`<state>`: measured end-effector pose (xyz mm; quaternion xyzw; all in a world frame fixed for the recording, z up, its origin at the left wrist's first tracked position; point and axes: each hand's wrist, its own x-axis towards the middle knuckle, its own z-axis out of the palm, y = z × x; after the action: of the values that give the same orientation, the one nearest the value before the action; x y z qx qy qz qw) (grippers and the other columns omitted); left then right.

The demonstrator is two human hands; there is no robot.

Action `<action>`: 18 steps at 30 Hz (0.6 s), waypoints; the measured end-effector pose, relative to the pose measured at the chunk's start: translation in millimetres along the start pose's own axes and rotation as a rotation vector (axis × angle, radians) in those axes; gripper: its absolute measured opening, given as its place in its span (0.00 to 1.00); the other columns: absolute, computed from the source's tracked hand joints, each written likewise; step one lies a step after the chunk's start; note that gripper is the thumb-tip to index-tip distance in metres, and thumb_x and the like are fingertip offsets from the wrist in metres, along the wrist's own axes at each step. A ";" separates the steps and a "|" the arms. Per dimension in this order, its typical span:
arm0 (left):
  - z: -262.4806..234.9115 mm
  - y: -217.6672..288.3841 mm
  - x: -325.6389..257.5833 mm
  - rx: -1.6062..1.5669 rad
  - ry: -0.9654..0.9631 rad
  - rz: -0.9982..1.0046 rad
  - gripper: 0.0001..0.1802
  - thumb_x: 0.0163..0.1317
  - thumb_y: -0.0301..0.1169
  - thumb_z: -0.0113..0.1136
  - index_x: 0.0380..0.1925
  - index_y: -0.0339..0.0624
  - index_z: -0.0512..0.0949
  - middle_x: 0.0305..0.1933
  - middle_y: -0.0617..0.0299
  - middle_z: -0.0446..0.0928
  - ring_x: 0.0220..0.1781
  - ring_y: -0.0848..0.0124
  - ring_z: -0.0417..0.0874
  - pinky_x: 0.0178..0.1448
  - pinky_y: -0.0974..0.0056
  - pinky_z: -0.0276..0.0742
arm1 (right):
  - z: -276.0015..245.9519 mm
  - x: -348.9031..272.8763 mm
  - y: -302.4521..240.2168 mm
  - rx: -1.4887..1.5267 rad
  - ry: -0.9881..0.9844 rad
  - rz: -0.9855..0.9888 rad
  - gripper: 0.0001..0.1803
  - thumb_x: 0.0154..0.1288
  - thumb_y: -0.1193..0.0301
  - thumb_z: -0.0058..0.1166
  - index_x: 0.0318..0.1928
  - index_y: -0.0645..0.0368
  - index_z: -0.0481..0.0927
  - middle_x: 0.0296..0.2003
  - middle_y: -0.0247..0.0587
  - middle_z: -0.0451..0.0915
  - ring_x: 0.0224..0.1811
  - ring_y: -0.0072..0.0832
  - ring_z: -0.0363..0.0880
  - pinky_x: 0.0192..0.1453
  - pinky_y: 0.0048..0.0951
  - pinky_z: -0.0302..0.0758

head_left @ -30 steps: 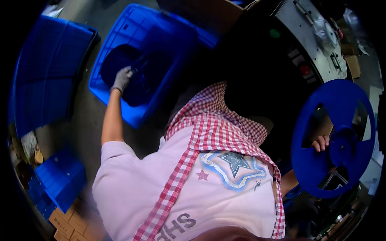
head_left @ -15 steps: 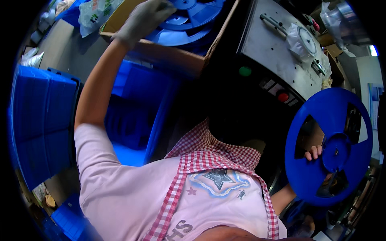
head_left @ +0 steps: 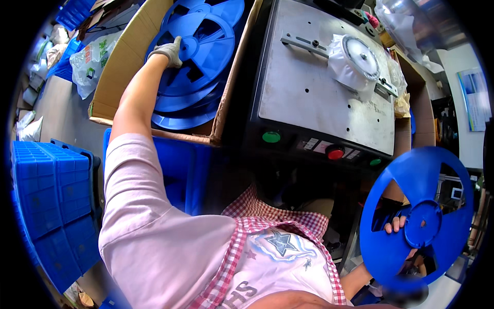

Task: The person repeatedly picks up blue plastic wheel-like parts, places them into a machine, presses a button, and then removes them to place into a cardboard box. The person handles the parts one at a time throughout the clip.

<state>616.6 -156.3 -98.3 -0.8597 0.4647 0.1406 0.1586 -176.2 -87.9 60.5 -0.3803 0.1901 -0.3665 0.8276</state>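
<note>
My left hand (head_left: 169,53), in a pale glove, reaches into an open cardboard box (head_left: 114,82) at the upper left. It is closed on the upper blue plastic reel disc (head_left: 216,38), close to its hub, with some fingers hidden in a cutout. More blue discs (head_left: 188,121) lie stacked beneath it. At the lower right, my right hand (head_left: 395,224) holds another blue reel disc (head_left: 383,252) upright, its bare fingers hooked through a cutout beside the hub. The rest of that hand is behind the disc.
A grey-topped machine (head_left: 288,87) with a green button (head_left: 271,137), a red button (head_left: 335,152) and a plastic-wrapped round fixture (head_left: 360,56) stands right of the box. Blue crates (head_left: 56,206) are stacked at the left. A second cardboard box (head_left: 424,103) stands behind the machine's right side.
The view has shifted, so the box and machine show more fully. My left hand has come nearer the upper disc's hub. My right hand still holds its disc.
</note>
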 end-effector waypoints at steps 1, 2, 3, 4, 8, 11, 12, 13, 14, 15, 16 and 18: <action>-0.4 -0.9 -5.2 -0.031 -0.023 0.040 0.56 0.47 0.42 0.65 0.73 0.45 0.43 0.47 0.36 0.78 0.54 0.49 0.80 0.62 0.50 0.69 | -1.7 2.6 3.1 0.008 -0.028 -0.016 0.45 0.46 0.56 0.74 0.58 0.63 0.61 0.48 0.49 0.68 0.52 0.36 0.68 0.57 0.39 0.68; -7.4 -4.7 -11.5 -0.090 0.107 0.047 0.55 0.48 0.44 0.65 0.73 0.45 0.45 0.46 0.34 0.78 0.53 0.47 0.80 0.60 0.50 0.71 | 0.1 9.6 6.5 0.015 -0.066 -0.037 0.45 0.46 0.57 0.73 0.58 0.63 0.61 0.48 0.49 0.67 0.52 0.36 0.68 0.56 0.40 0.68; -13.8 -11.6 -29.6 -0.146 0.235 0.035 0.53 0.50 0.46 0.64 0.72 0.44 0.47 0.44 0.33 0.78 0.51 0.44 0.80 0.57 0.51 0.72 | -3.8 17.4 9.5 0.030 -0.117 -0.048 0.46 0.47 0.57 0.73 0.59 0.64 0.60 0.49 0.50 0.66 0.52 0.37 0.68 0.56 0.40 0.68; -27.4 -10.3 -44.9 -0.151 0.349 0.020 0.50 0.54 0.52 0.61 0.71 0.43 0.49 0.46 0.31 0.77 0.52 0.42 0.79 0.59 0.51 0.71 | 11.8 26.2 13.3 0.025 -0.146 -0.093 0.47 0.47 0.57 0.73 0.60 0.65 0.59 0.49 0.51 0.66 0.52 0.37 0.67 0.55 0.40 0.67; -74.2 -13.7 -161.6 -0.766 0.529 0.188 0.46 0.62 0.59 0.53 0.72 0.51 0.49 0.59 0.44 0.72 0.62 0.53 0.74 0.67 0.53 0.66 | 59.9 60.9 56.9 0.104 -0.159 -0.222 0.56 0.43 0.52 0.73 0.65 0.67 0.55 0.51 0.53 0.64 0.53 0.39 0.65 0.55 0.42 0.65; -108.5 63.0 -315.2 -0.626 0.911 0.456 0.34 0.60 0.34 0.59 0.65 0.40 0.61 0.54 0.47 0.74 0.55 0.61 0.77 0.60 0.62 0.72 | 99.3 68.6 107.3 0.191 -0.109 -0.287 0.48 0.55 0.45 0.58 0.66 0.66 0.56 0.52 0.56 0.64 0.54 0.40 0.65 0.59 0.43 0.63; -98.2 82.1 -341.7 -0.935 0.729 0.568 0.37 0.59 0.41 0.62 0.66 0.44 0.60 0.52 0.46 0.76 0.53 0.61 0.79 0.59 0.62 0.73 | 102.4 77.8 115.8 0.266 -0.211 -0.237 0.46 0.58 0.43 0.51 0.65 0.67 0.57 0.51 0.57 0.65 0.53 0.41 0.65 0.61 0.45 0.63; -82.3 105.1 -358.5 -1.237 0.516 0.685 0.41 0.58 0.49 0.65 0.67 0.47 0.59 0.49 0.44 0.78 0.52 0.61 0.81 0.58 0.62 0.75 | 105.5 85.9 130.9 0.310 -0.224 -0.226 0.43 0.61 0.44 0.47 0.65 0.65 0.59 0.52 0.55 0.66 0.55 0.42 0.65 0.63 0.47 0.63; -73.5 133.3 -377.8 -1.172 0.478 0.702 0.42 0.58 0.49 0.66 0.66 0.44 0.59 0.48 0.43 0.78 0.50 0.59 0.81 0.55 0.60 0.76 | 111.3 86.2 136.9 0.314 -0.198 -0.218 0.42 0.61 0.44 0.47 0.65 0.65 0.59 0.52 0.55 0.66 0.55 0.42 0.65 0.62 0.46 0.64; -61.6 165.2 -398.4 -1.095 0.451 0.700 0.43 0.57 0.50 0.66 0.66 0.41 0.59 0.46 0.41 0.78 0.48 0.56 0.82 0.53 0.59 0.77 | 108.6 88.5 145.3 0.333 -0.179 -0.189 0.42 0.61 0.45 0.47 0.65 0.64 0.59 0.52 0.54 0.66 0.54 0.41 0.66 0.62 0.46 0.64; -54.8 193.4 -417.9 -1.030 0.429 0.704 0.44 0.57 0.50 0.66 0.65 0.37 0.59 0.44 0.39 0.78 0.46 0.53 0.83 0.50 0.57 0.79 | 111.0 87.4 147.4 0.334 -0.158 -0.164 0.41 0.62 0.45 0.47 0.65 0.64 0.60 0.51 0.54 0.67 0.54 0.41 0.66 0.61 0.46 0.65; -39.0 245.9 -447.5 -0.901 0.351 0.701 0.42 0.58 0.48 0.65 0.66 0.38 0.59 0.44 0.38 0.77 0.44 0.52 0.83 0.51 0.53 0.78 | 105.6 73.1 144.3 0.318 -0.128 -0.132 0.41 0.62 0.46 0.48 0.65 0.63 0.60 0.51 0.52 0.67 0.53 0.40 0.67 0.61 0.45 0.66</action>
<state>176.2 38.2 76.5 -0.6482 0.6343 0.2239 -0.3568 1.3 -27.3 14.3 -0.2786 0.0514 -0.4206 0.8619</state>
